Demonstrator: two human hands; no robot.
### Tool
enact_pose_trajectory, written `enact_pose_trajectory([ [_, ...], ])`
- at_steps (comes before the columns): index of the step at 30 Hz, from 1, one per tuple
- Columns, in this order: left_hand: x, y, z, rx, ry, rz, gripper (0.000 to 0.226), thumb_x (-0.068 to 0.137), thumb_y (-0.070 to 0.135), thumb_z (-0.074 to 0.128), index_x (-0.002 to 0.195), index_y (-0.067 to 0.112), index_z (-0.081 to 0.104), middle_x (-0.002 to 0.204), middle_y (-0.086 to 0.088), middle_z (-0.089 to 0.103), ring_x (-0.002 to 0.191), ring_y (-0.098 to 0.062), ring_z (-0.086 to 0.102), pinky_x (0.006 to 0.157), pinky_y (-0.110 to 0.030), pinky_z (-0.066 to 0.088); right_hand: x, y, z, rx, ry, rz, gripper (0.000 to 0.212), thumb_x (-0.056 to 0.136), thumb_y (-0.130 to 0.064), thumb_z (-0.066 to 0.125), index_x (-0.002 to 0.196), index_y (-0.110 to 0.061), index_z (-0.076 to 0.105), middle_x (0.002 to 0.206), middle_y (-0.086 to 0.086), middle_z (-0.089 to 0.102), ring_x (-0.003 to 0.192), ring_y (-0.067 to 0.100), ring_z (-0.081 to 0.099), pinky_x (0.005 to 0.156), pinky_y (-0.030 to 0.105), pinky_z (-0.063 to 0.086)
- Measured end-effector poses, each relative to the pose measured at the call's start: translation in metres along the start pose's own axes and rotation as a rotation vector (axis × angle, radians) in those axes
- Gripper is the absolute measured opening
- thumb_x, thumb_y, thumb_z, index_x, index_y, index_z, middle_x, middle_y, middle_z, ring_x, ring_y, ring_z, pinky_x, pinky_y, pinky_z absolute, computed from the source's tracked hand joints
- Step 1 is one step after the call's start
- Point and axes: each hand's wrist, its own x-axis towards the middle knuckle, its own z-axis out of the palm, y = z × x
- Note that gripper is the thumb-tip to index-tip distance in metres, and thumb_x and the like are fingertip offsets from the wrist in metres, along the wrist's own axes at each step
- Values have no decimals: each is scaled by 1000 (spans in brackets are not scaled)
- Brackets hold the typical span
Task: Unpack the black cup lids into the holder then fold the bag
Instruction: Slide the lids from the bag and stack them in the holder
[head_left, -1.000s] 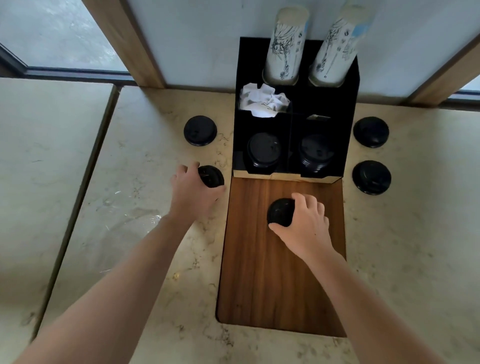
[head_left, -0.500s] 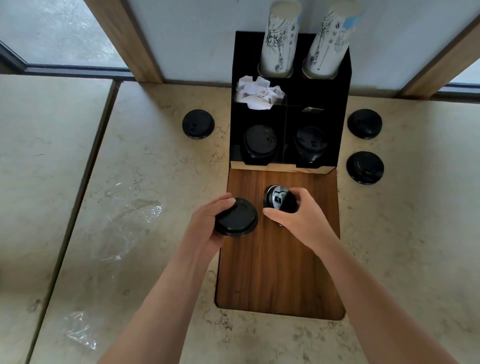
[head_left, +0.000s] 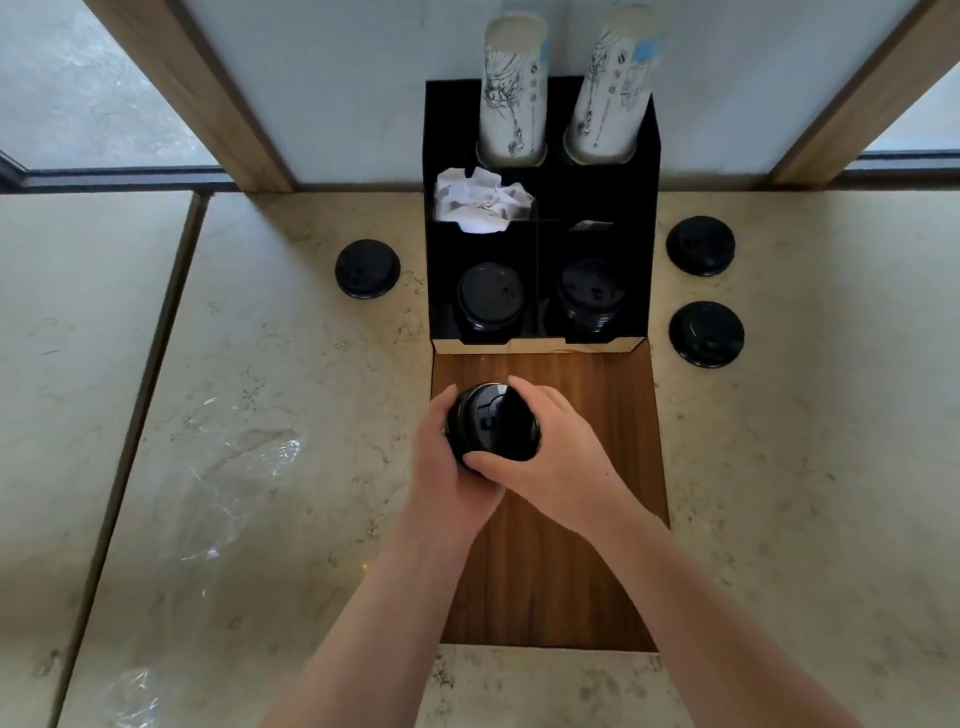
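A small stack of round black plastic cup lids (head_left: 491, 423) is held above the brown wooden board (head_left: 597, 405), just in front of the black box-shaped holder (head_left: 641, 208). The stack is tilted, its domed top facing up and toward the camera; how many lids it has cannot be told.

Both hands are curled round it. The left hand (head_left: 449, 467) cups the left side and underside, its fingers mostly hidden behind the lids. The right hand (head_left: 556, 457) wraps the right side, thumb across the near edge and fingers over the far edge. The two hands touch below the stack.

The holder stands at the back of the pale marbled stone surface (head_left: 779, 493), against the wall. Its two front compartments each hold a stack of black lids, one on the left (head_left: 491, 301) and one on the right (head_left: 589, 299). Behind the left one sits crumpled white paper (head_left: 480, 205), and two tall stacks of printed white paper cups (head_left: 514, 98) rise upside down from the back compartments.

Single black lids lie loose on the surface: one left of the holder (head_left: 367, 268), two to its right, the farther (head_left: 700, 245) and the nearer (head_left: 706, 334). A clear crumpled plastic bag (head_left: 228, 467) lies flat on the surface well to the left of the hands.
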Motion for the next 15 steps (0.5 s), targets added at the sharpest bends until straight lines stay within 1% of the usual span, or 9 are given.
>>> enact_pose_trajectory([
  [3,8,-8,8,115,-17,-70,51,96,44,62,132,8,68,119,-21,77,102,-37,77,76,-44,64,-1,9,-15,-159,35,-70,99,70,-77,60,155,-33,34,150,-17,45,138,8,31,109,32,36],
  [5,14,-11,12,196,-71,-145,55,96,53,60,129,12,72,122,-19,77,106,-36,76,77,-45,63,-2,12,-28,-214,35,-85,94,72,-76,58,154,-35,36,150,-18,44,140,10,27,113,40,35],
  [7,19,-14,21,273,-147,-211,60,91,65,61,122,16,77,126,-19,75,111,-36,75,83,-48,61,0,15,-44,-264,-36,-56,93,72,-77,59,153,-37,37,150,-19,45,141,12,29,115,47,33],
  [9,26,-19,33,330,-181,-261,54,85,57,73,119,16,78,126,-17,75,108,-36,75,82,-48,60,4,22,-66,-237,-193,-10,94,69,-80,60,151,-39,40,149,-19,48,140,15,34,115,51,36],
  [11,33,-26,49,345,-180,-308,44,82,41,81,115,13,79,119,-18,75,100,-37,74,73,-44,58,12,36,-93,-22,-259,18,89,69,-77,64,147,-36,48,143,-15,55,134,14,47,109,48,47],
  [12,37,-30,57,351,-176,-331,41,81,35,79,114,12,79,116,-20,74,97,-39,73,70,-42,57,19,48,-108,77,-145,51,86,73,-73,66,146,-31,52,142,-10,58,131,14,52,108,45,49],
  [13,41,-34,66,362,-174,-348,40,79,33,77,113,11,78,114,-21,73,95,-41,73,68,-42,56,28,63,-123,98,55,115,83,77,-67,70,147,-26,52,143,-5,57,131,16,53,109,42,48],
  [14,46,-37,75,372,-174,-358,40,76,31,75,110,11,78,114,-22,72,94,-42,72,68,-41,56,40,79,-138,24,245,201,82,81,-58,74,149,-22,49,147,1,53,135,22,49,111,42,44],
  [15,49,-41,85,372,-174,-366,40,73,30,73,107,11,79,115,-22,71,94,-42,71,69,-41,56,53,94,-151,-86,339,298,86,83,-51,78,154,-20,42,152,6,46,141,29,41,114,45,40],
])
